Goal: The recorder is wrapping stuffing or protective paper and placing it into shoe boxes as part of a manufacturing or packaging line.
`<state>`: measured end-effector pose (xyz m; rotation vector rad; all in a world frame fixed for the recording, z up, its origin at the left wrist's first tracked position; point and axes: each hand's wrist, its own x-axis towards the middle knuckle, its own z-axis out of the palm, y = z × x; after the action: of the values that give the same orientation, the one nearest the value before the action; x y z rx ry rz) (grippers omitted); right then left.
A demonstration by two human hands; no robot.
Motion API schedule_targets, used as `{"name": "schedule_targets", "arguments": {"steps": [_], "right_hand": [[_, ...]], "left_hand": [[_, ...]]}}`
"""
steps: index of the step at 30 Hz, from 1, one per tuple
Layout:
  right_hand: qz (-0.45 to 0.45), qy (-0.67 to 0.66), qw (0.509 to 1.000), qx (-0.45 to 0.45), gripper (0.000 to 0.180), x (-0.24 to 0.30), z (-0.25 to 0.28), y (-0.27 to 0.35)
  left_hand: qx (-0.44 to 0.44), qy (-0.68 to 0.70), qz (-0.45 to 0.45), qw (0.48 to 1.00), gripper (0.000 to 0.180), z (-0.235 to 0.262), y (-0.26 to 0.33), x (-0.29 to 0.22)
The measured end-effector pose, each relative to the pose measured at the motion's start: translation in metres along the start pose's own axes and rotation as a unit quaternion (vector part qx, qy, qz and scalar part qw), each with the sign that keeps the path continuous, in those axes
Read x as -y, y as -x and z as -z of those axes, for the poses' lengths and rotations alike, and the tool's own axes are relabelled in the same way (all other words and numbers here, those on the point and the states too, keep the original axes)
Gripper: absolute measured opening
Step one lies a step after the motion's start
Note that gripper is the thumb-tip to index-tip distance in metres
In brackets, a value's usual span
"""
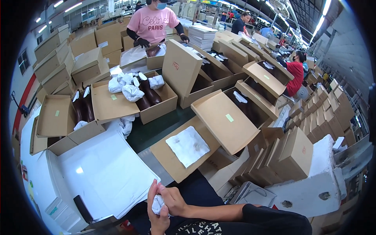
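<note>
Close to my body, at the lower middle, both hands are closed around a crumpled ball of white paper (157,204). My left hand (158,223) wraps it from the left and below. From the right, my right hand (174,200) presses over it, and the fingers of both hands meet above. Just beyond my hands lies a stack of large white paper sheets (103,168). Farther off, an open carton (166,102) holds dark brown boots (149,94) with white paper in their tops, and several crumpled paper balls (133,93) rest on its lid.
A stained white cloth or sheet (187,146) lies on a flat cardboard piece (160,150). An open box lid (227,119) tilts to its right. Another boot carton (88,132) stands left. Stacked cartons (291,152) fill the right. Across the table, a person in a pink shirt (153,23) handles a box.
</note>
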<state>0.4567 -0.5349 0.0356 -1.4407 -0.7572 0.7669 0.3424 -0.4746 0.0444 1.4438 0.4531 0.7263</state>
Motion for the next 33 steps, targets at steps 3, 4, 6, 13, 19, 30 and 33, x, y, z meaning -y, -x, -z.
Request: {"name": "schedule_targets", "arguments": {"steps": [3, 4, 6, 13, 19, 30, 33], "right_hand": [[-0.014, 0.046, 0.998, 0.051, 0.056, -0.012, -0.004, -0.017], [-0.039, 0.07, 0.992, 0.101, 0.057, -0.014, -0.004, -0.02], [-0.098, 0.037, 0.976, 0.191, 0.052, -0.004, 0.0, -0.03], [-0.083, -0.023, 0.9, 0.428, 0.079, -0.012, 0.024, -0.037], [0.001, -0.403, 0.904, 0.147, 0.064, 0.061, 0.059, -0.125], [0.129, 0.193, 0.973, 0.001, 0.042, -0.1, 0.041, -0.155], [0.227, 0.383, 0.895, 0.0, 0.043, -0.136, 0.03, -0.139]], "left_hand": [[-0.051, 0.069, 0.054, 0.995, 0.101, 0.005, 0.005, 0.02], [-0.063, 0.08, 0.065, 0.993, 0.103, 0.012, 0.008, 0.028], [-0.088, 0.138, 0.072, 0.984, 0.102, 0.019, 0.009, 0.033], [-0.097, 0.214, 0.103, 0.966, 0.095, 0.058, 0.024, 0.04], [-0.213, 0.218, 0.119, 0.945, 0.056, 0.072, 0.032, 0.04], [-0.332, -0.028, -0.021, 0.943, 0.017, 0.181, -0.058, 0.009], [-0.386, -0.1, -0.067, 0.915, 0.02, 0.246, -0.101, 0.006]]}}
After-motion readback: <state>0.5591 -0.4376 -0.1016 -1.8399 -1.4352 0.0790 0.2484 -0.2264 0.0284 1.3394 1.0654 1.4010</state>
